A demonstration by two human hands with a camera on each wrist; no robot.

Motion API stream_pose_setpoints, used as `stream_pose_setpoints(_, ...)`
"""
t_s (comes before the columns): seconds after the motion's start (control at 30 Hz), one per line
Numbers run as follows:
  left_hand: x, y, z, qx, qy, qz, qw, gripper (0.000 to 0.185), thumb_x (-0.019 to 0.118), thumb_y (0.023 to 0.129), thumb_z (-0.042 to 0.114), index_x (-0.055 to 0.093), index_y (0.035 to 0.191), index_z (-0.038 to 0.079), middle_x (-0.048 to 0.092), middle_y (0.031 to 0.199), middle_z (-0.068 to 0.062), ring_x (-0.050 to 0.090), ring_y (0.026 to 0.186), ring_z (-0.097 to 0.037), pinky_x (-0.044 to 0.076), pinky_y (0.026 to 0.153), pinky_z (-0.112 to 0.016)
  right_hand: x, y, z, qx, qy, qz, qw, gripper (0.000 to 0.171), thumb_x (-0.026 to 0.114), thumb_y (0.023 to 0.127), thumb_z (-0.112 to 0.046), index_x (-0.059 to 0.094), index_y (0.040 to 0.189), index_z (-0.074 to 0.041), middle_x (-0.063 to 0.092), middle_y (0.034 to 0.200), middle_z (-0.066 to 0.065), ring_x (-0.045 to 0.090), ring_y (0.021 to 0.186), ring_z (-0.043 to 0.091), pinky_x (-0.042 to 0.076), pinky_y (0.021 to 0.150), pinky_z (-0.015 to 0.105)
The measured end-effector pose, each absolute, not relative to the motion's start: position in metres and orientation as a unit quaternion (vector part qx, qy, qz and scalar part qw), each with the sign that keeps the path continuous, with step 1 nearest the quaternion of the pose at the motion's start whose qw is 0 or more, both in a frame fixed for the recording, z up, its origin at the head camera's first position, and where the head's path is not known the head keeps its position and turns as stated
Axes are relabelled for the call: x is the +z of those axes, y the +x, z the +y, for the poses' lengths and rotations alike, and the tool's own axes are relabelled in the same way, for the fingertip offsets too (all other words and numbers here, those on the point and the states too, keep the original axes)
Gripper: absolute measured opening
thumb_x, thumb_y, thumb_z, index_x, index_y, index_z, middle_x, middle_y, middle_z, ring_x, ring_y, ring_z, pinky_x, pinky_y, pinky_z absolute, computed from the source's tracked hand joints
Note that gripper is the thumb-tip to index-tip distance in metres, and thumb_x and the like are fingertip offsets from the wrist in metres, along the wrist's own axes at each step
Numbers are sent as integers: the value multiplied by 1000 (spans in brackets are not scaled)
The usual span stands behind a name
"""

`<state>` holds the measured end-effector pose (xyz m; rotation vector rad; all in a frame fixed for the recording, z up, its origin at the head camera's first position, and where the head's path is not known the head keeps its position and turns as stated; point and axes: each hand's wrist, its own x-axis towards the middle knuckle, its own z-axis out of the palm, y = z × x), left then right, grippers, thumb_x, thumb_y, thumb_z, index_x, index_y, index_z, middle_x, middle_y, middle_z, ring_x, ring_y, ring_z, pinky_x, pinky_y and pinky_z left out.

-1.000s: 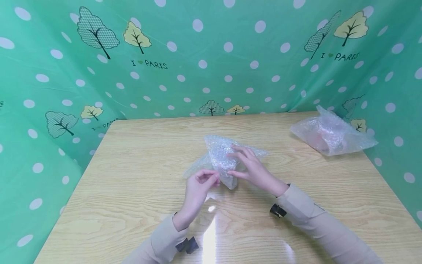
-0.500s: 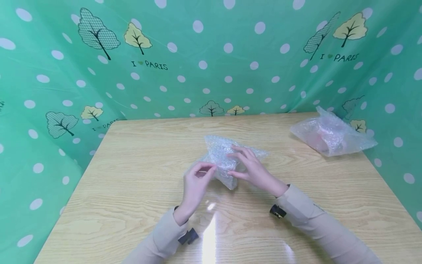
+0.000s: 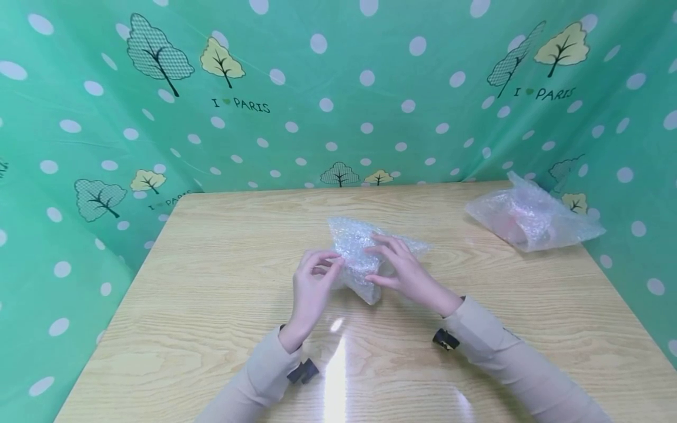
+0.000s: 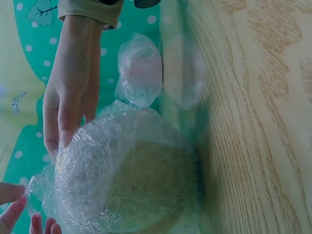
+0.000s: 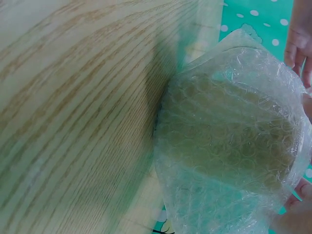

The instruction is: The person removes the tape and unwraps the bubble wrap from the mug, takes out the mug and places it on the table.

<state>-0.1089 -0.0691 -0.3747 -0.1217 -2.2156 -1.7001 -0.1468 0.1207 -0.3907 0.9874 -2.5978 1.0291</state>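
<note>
Two hands work at frame centre: the left hand (image 3: 312,288) pinches the bubble wrap sheet (image 3: 359,258) at its left edge, and the right hand (image 3: 404,271) rests on it, fingers extended. Bare worktop (image 3: 222,282) surrounds it; a wrapped bundle (image 3: 529,217) sits at the right edge.

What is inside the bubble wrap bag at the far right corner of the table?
Through the bubble wrap bag a blurred pinkish shape shows; the wrap hides what it is.

We saw a pale wooden table (image 3: 211,305), bubble-wrap bundle (image 3: 359,247) at centre, second wrapped parcel (image 3: 529,217) far right.
</note>
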Motion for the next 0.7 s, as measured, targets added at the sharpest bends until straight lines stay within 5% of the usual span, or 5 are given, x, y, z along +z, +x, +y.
stream_pose_setpoints(0.3,-384,-112,-71,-561,-66,-805,179,26,70,74,12,62,98,5,50,95,-9,47,82,-26,42,67,-29,-392,-148,121,347,331,-873,88,49,70,73,-23,52,116,-8,37,134,13,32,122,29,29,101,49)
stream_pose_setpoints(0.7,-388,-114,-70,-528,-66,-829,172,47,72,72,17,54,112,3,44,109,-11,39,102,-25,37,87,-42,-391,-148,121,347,329,-874,89,49,70,73,-23,52,117,-8,37,134,13,32,122,29,29,101,49)
